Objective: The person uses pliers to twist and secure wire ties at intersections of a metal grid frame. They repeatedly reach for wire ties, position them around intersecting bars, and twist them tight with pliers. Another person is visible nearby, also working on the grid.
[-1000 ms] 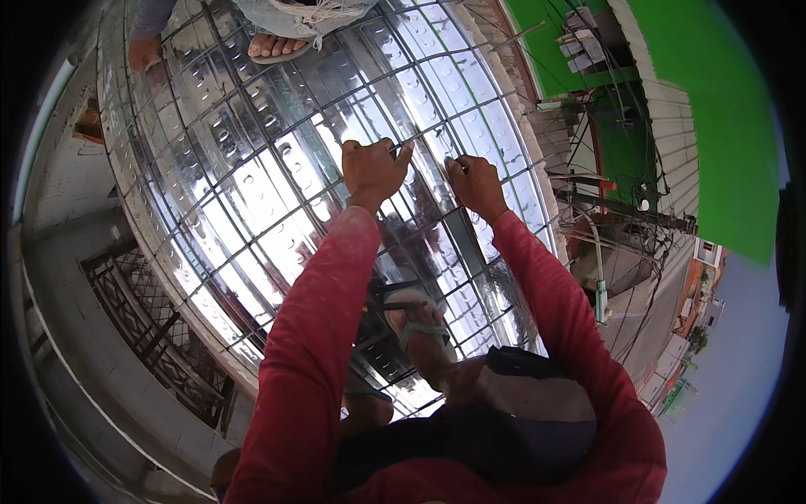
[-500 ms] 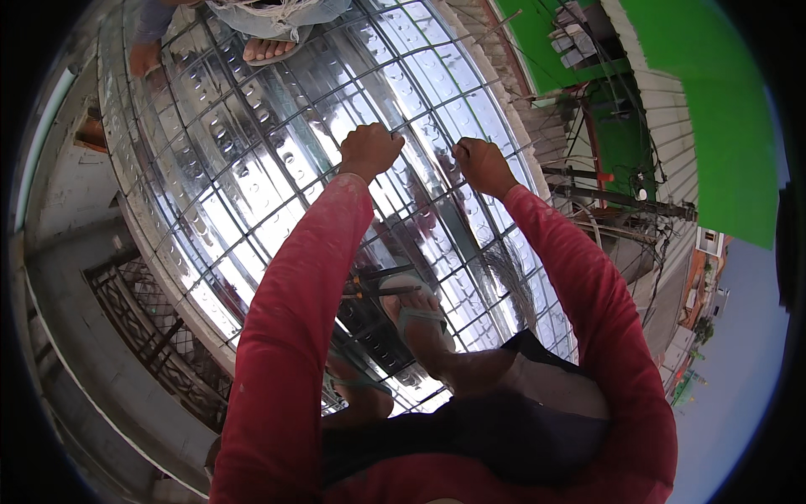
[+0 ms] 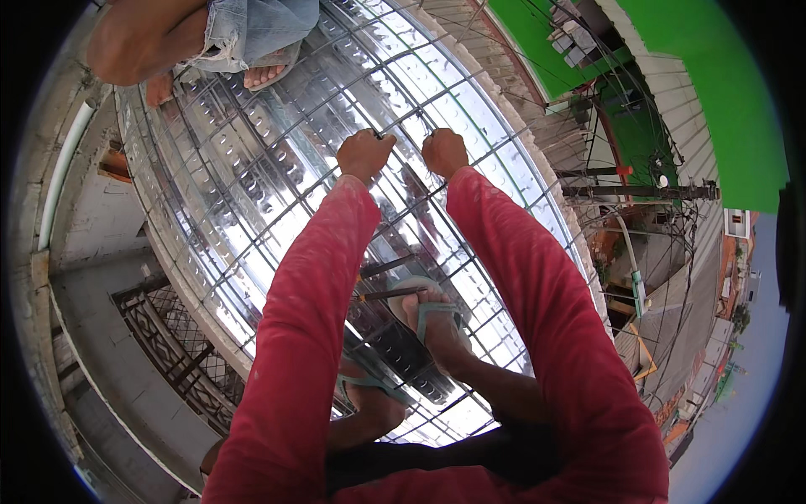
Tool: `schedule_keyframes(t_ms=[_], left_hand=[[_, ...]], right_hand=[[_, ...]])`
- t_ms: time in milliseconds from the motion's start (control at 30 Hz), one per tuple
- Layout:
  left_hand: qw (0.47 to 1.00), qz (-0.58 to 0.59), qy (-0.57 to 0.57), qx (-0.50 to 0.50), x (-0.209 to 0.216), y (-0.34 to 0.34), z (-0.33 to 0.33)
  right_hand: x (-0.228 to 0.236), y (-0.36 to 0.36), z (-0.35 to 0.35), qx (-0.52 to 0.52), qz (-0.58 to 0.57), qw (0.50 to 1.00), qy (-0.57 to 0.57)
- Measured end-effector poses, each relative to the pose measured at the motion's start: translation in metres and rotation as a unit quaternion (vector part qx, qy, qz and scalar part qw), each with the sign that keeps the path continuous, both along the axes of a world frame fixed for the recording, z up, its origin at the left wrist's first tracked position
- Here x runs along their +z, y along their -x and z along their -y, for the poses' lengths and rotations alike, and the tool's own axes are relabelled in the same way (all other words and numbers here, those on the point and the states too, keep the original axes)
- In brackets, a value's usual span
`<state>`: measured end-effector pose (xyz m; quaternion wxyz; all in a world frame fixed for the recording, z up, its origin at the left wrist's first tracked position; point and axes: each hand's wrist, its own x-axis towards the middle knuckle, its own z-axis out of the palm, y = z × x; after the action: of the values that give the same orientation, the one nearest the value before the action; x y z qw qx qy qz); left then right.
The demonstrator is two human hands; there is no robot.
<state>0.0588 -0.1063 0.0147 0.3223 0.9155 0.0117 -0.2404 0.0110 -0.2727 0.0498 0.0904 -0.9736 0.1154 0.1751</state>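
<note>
A steel rebar mesh (image 3: 277,220) spreads over shiny, dimpled metal decking (image 3: 260,126). My left hand (image 3: 366,154) is closed at one of the mesh bars, knuckles up. Close to its right, my right hand (image 3: 444,153) is also closed over the mesh. Thin dark wire shows near the fingers of both hands, but what each one holds is hidden. Below the hands, a dark tool with two long arms and orange marks (image 3: 393,294) lies beside my sandalled foot (image 3: 432,311).
Another person (image 3: 252,34) squats at the upper left, feet on the mesh. The decking ends at a concrete edge (image 3: 180,281) on the left, with a window grille (image 3: 180,336) below. Beyond the right edge are tangled cables (image 3: 672,202), a corrugated roof (image 3: 701,143) and a green wall (image 3: 739,109).
My right hand has moved left, closer to my left hand. The other person's leg has come further into view, and their hand at the upper left is no longer visible.
</note>
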Motion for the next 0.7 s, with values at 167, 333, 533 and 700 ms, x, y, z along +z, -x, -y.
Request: schedule_keyframes(t_ms=[167, 333, 533, 700], left_hand=[[1.000, 0.001, -0.002, -0.002, 0.002, 0.002, 0.009], [0.999, 0.011, -0.029, -0.012, 0.013, 0.005, 0.008], [0.998, 0.044, -0.052, 0.000, 0.018, 0.007, 0.003], [0.995, 0.081, -0.060, -0.021, 0.007, 0.010, -0.001]], right_hand=[[-0.014, -0.031, -0.012, -0.117, 0.043, 0.990, -0.065], [-0.030, -0.042, -0.016, -0.184, 0.030, 0.978, -0.090], [-0.045, -0.044, -0.016, -0.038, 0.020, 0.999, -0.003], [-0.034, -0.051, -0.036, 0.071, 0.015, 0.988, 0.136]])
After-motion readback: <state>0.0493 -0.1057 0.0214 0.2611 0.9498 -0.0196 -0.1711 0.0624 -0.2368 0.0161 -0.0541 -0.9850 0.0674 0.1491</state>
